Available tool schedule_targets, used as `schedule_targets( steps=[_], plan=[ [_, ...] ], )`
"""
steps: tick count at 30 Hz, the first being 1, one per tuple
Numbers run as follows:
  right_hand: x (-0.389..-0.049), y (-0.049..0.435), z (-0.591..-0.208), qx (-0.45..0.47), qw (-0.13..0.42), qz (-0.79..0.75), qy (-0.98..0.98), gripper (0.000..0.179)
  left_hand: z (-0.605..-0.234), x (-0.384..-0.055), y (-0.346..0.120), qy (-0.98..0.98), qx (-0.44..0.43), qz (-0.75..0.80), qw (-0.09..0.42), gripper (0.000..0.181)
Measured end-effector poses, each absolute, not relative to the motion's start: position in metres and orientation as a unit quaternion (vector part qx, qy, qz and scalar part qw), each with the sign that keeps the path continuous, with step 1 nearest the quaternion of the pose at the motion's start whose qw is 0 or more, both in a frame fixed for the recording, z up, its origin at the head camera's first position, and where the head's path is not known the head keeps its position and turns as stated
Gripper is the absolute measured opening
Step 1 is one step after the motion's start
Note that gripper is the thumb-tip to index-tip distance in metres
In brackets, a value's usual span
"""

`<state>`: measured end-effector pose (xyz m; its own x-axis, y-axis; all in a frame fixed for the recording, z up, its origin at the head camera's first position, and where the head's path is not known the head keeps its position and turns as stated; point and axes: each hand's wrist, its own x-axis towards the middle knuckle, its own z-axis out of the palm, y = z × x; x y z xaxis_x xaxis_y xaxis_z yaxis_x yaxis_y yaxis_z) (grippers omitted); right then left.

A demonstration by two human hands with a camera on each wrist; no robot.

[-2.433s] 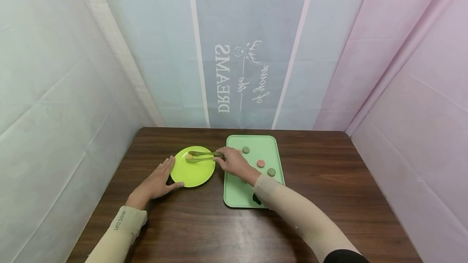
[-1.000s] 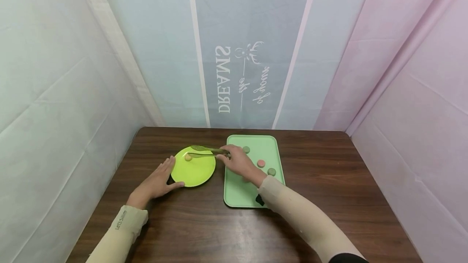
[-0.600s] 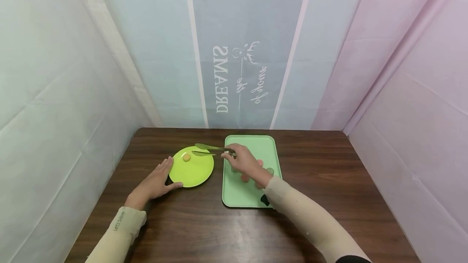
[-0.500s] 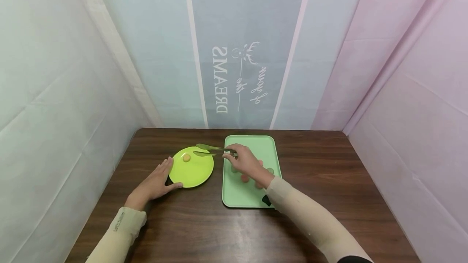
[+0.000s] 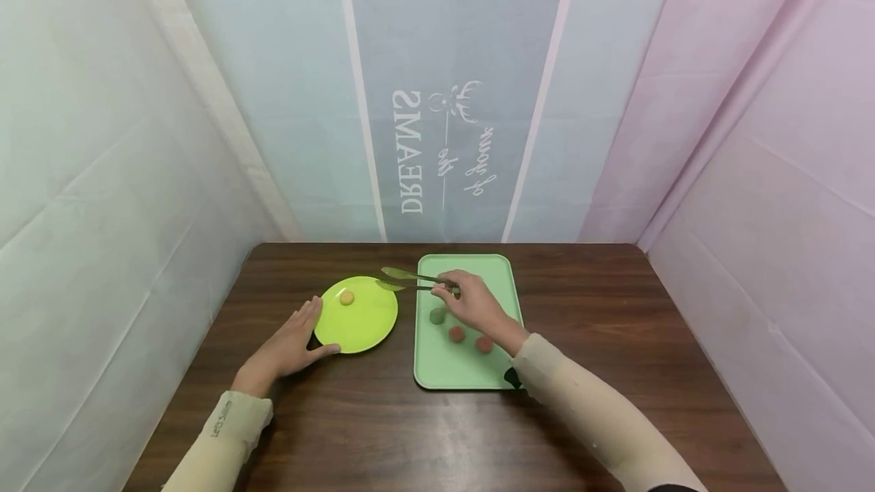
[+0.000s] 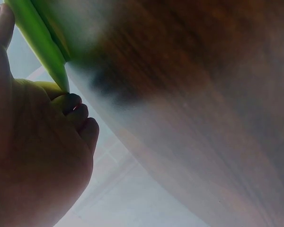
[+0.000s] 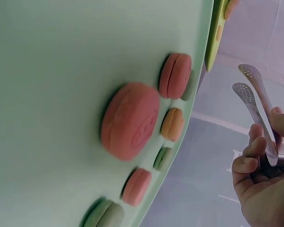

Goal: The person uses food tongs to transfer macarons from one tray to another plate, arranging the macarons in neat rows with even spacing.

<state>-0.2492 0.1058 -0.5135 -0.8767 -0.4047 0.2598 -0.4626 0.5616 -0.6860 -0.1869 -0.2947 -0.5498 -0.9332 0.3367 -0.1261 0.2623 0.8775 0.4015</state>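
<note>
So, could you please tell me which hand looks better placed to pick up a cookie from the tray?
Probably the right hand: it holds the tongs and is above the tray, close to the cookies. The left hand touches the plate, away from the tray.

Tongs (image 5: 413, 275) off the yellow macaron (image 5: 347, 298)
The right hand (image 5: 472, 301) has drawn them right — tips now at the plate (image 5: 356, 325)'s far-right rim.
</note>
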Motion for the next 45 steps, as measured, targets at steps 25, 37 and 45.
schedule_targets(
  steps=[25, 37, 45],
  plan=[
    [-0.241, 0.153, -0.512, 0.211, 0.06, 0.373, -0.901, 0.037, -0.55, -0.185, -0.293, 0.964, 0.155, 0.197, 0.092, 0.115],
    [-0.239, 0.171, -0.518, 0.202, 0.085, 0.375, -0.901, 0.034, -0.55, -0.185, -0.294, 0.964, 0.152, 0.196, 0.097, 0.115],
    [-0.238, 0.181, -0.521, 0.194, 0.075, 0.373, -0.904, 0.034, -0.551, -0.187, -0.295, 0.964, 0.156, 0.196, 0.095, 0.117]
  ],
)
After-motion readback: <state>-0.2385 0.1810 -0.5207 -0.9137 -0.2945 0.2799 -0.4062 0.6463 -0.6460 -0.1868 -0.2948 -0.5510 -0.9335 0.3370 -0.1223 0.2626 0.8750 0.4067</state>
